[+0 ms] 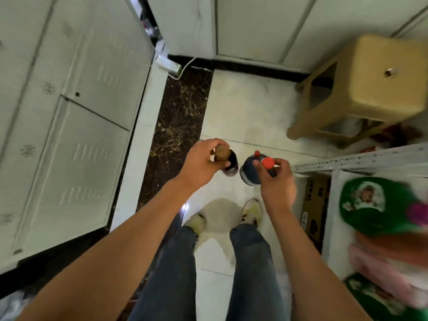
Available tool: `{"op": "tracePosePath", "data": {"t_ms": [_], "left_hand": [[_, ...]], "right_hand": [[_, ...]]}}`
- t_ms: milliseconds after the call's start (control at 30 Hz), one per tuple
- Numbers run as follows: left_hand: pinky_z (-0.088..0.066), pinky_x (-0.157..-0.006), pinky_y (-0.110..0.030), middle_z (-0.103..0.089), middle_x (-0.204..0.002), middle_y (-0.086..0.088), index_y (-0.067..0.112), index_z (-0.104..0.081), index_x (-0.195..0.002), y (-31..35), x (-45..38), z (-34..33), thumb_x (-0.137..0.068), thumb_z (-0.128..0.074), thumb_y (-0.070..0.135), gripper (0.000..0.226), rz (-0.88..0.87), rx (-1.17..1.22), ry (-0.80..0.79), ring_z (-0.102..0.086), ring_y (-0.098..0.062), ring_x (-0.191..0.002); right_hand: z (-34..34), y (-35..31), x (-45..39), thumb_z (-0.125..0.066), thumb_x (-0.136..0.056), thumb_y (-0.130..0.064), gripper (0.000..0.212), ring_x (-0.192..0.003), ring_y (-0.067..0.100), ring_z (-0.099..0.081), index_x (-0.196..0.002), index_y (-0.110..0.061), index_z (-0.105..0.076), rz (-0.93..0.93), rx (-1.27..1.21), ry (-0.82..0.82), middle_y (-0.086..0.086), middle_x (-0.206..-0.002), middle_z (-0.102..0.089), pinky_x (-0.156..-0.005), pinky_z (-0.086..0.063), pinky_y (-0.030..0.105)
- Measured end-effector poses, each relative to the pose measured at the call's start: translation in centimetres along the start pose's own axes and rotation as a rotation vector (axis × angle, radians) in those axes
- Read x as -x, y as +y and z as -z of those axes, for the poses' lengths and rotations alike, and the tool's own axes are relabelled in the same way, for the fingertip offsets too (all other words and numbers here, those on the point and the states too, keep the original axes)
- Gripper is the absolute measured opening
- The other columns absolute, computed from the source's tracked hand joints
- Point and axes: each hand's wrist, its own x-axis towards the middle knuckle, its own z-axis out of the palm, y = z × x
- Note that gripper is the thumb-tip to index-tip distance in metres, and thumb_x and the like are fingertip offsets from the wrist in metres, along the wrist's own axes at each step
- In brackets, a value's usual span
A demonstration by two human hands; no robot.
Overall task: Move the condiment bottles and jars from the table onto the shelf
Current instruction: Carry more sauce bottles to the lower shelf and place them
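Condiment bottles hang above open pale tiled floor (pixel 243 107), between white cabinet doors (pixel 69 123) and a white metal shelf edge (pixel 361 162). Left hand (pixel 201 163) has its grip curled round a dark brown-capped bottle (pixel 228 162); right hand (pixel 276 179) pinches a dark red-capped bottle (pixel 251 171). Labels are unreadable through blur.

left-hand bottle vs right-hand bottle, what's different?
Cap: the left hand grips a bottle with a brown cap; the right hand holds a jug with a red cap plus a second small red cap. Size: the jug's body looks wider than the bottle's. Grip: left fingers wrap the bottle's neck; right fingers curl round the jug's top. Both are dark, upright, carried above the floor.
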Motion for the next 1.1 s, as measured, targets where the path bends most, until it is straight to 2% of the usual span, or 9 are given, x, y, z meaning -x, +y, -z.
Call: {"op": "tracePosePath", "data": {"t_ms": [167,333,467,567,667,733,900,1033,1100], "left_hand": [[-0.048,-0.091,-0.029,-0.067,-0.096,0.009,0.028,-0.063,-0.098,10.7,4.2,6.2,-0.07,-0.083,0.008,0.04,-0.138,0.322,0.015,-0.061,-0.013,-0.095],[-0.049,-0.085,-0.017,-0.07,-0.096,0.006,0.018,-0.064,-0.104,21.3,9.0,11.4,-0.078,-0.075,0.001,0.034,-0.247,0.606,-0.034,-0.064,0.002,-0.088],[-0.05,-0.093,-0.029,-0.071,-0.105,-0.004,0.009,-0.066,-0.116,29.2,12.8,14.0,-0.083,-0.071,0.005,0.033,-0.433,0.64,-0.139,-0.065,-0.014,-0.098],[-0.049,-0.09,-0.024,-0.073,-0.102,0.001,0.012,-0.068,-0.111,36.0,16.9,15.3,-0.084,-0.07,0.003,0.029,-0.617,0.639,-0.186,-0.066,-0.01,-0.098],[-0.05,-0.092,-0.03,-0.073,-0.103,0.0,0.017,-0.069,-0.108,42.2,21.0,15.8,-0.08,-0.076,0.012,0.03,-0.756,0.629,-0.21,-0.067,-0.014,-0.1],[-0.051,-0.093,-0.032,-0.073,-0.103,-0.001,0.017,-0.069,-0.108,45.8,24.0,15.8,-0.078,-0.078,0.015,0.031,-0.826,0.635,-0.205,-0.068,-0.015,-0.1],[-0.054,-0.088,-0.031,-0.071,-0.102,0.007,0.027,-0.064,-0.106,52.6,30.7,14.9,-0.08,-0.077,0.029,0.03,-0.914,0.683,-0.176,-0.067,-0.007,-0.095],[-0.054,-0.082,-0.024,-0.07,-0.099,0.008,0.022,-0.062,-0.11,56.9,35.1,12.7,-0.082,-0.075,0.03,0.032,-0.955,0.761,-0.206,-0.067,-0.003,-0.091],[-0.055,-0.083,-0.027,-0.07,-0.099,0.007,0.023,-0.062,-0.108,58.9,36.9,11.2,-0.082,-0.075,0.029,0.03,-0.962,0.804,-0.229,-0.068,-0.004,-0.09]], "right_hand": [[9.3,-7.7,6.7,-0.068,-0.083,-0.056,0.035,-0.072,0.015,-0.057,-0.095,-0.023,-0.068,0.117,-0.099,0.238,-0.008,-0.076,-0.061,-0.064,-0.037,0.028],[18.2,-13.9,14.1,-0.071,-0.082,-0.053,0.042,-0.053,0.01,-0.041,-0.062,-0.02,-0.055,0.25,-0.191,0.441,-0.005,-0.053,-0.046,-0.054,-0.034,0.034],[25.1,-17.3,20.0,-0.07,-0.081,-0.057,0.047,-0.048,0.006,-0.037,-0.063,-0.015,-0.058,0.335,-0.224,0.601,-0.002,-0.049,-0.045,-0.053,-0.034,0.033],[31.0,-19.5,24.9,-0.071,-0.077,-0.061,0.053,-0.048,0.006,-0.035,-0.057,-0.015,-0.054,0.407,-0.284,0.727,-0.002,-0.047,-0.043,-0.05,-0.032,0.032],[36.3,-21.0,29.6,-0.069,-0.075,-0.067,0.062,-0.056,0.011,-0.046,-0.074,-0.005,-0.068,0.501,-0.381,0.798,0.016,-0.063,-0.061,-0.054,-0.046,0.042],[39.8,-21.5,32.7,-0.071,-0.073,-0.068,0.063,-0.059,0.013,-0.054,-0.082,-0.006,-0.072,0.533,-0.422,0.861,0.015,-0.071,-0.068,-0.058,-0.051,0.045],[47.4,-21.5,39.1,-0.079,-0.069,-0.06,0.049,-0.071,0.029,-0.07,-0.075,-0.011,-0.075,0.563,-0.531,1.021,0.009,-0.067,-0.072,-0.062,-0.057,0.052],[52.4,-20.8,42.7,-0.079,-0.066,-0.062,0.057,-0.057,0.028,-0.065,-0.07,-0.005,-0.072,0.524,-0.539,1.174,0.009,-0.06,-0.068,-0.055,-0.056,0.045],[54.6,-20.1,44.0,-0.079,-0.066,-0.06,0.062,-0.049,0.026,-0.052,-0.067,0.0,-0.068,0.535,-0.557,1.225,0.016,-0.058,-0.062,-0.05,-0.048,0.039]]}}
